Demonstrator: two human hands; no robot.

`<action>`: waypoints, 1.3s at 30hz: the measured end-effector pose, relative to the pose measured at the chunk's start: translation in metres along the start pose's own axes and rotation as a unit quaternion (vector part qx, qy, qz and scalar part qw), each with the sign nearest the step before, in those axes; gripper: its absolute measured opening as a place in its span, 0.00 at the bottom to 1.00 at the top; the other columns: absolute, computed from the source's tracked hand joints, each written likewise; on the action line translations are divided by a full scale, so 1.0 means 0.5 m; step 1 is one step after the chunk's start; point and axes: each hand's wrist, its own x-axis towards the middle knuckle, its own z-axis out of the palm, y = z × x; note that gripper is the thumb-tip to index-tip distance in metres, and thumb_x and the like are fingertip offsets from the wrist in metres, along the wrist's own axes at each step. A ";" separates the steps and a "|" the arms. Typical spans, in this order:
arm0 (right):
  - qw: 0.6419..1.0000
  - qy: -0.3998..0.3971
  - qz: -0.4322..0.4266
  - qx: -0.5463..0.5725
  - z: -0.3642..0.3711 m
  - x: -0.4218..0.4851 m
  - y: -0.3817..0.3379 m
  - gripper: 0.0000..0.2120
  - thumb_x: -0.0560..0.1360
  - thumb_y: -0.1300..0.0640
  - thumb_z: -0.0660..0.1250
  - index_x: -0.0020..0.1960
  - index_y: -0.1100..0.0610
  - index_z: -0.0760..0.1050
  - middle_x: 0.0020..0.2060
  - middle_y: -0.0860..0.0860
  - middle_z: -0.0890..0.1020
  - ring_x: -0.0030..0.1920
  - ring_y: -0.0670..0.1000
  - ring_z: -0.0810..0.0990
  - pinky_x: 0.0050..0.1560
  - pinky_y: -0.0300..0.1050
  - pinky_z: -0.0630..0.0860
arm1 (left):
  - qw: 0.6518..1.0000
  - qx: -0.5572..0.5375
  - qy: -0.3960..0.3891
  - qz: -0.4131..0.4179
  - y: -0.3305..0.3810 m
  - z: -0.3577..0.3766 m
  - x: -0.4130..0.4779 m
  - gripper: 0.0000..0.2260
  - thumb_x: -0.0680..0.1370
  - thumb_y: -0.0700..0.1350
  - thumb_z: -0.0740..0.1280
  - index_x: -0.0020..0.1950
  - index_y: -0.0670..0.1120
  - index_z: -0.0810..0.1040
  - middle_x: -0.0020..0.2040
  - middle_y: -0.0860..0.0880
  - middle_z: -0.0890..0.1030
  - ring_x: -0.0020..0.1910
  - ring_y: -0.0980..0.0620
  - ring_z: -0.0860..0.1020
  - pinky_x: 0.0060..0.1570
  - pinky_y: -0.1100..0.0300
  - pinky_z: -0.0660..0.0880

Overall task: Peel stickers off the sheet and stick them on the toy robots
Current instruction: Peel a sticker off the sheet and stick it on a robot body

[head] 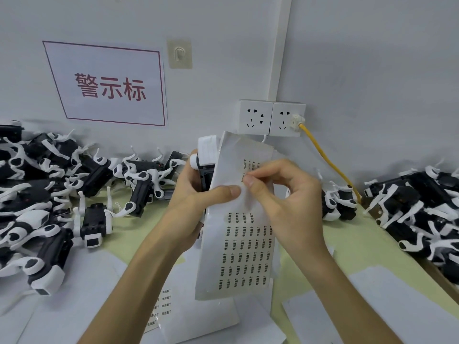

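Sheet is held mid-frame.
Sheet and toy robot are gripped by left hand; sticker is pinched by right hand.

Left hand gripping sticker sheet, right hand pinching a sticker

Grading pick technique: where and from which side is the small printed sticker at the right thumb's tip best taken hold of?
Probably its edge, pinched from the right: the small printed sticker lies flat on the white backing sheet, and the left hand braces the sheet on its left.
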 end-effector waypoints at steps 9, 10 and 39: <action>0.998 0.014 -0.037 -0.039 0.002 -0.003 -0.001 0.09 0.74 0.63 0.77 0.52 0.52 0.85 0.45 0.45 0.85 0.48 0.50 0.84 0.55 0.41 0.78 | 1.000 0.008 0.007 0.006 0.001 0.004 -0.002 0.28 0.69 0.33 0.74 0.67 0.38 0.71 0.55 0.38 0.85 0.51 0.39 0.85 0.45 0.51 0.82; 0.998 0.015 -0.047 -0.048 0.002 -0.003 -0.002 0.09 0.74 0.63 0.77 0.52 0.53 0.85 0.46 0.45 0.85 0.50 0.49 0.84 0.55 0.39 0.78 | 1.000 0.013 0.003 0.007 0.002 0.003 -0.002 0.28 0.69 0.32 0.74 0.67 0.38 0.70 0.55 0.38 0.85 0.51 0.39 0.85 0.45 0.51 0.82; 0.991 0.043 -0.077 -0.103 -0.003 -0.003 0.013 0.03 0.78 0.61 0.72 0.46 0.56 0.80 0.41 0.45 0.83 0.46 0.46 0.83 0.51 0.42 0.78 | 0.995 -0.066 0.066 -0.029 0.003 0.056 -0.022 0.24 0.73 0.47 0.75 0.66 0.39 0.75 0.55 0.41 0.86 0.49 0.45 0.87 0.41 0.58 0.82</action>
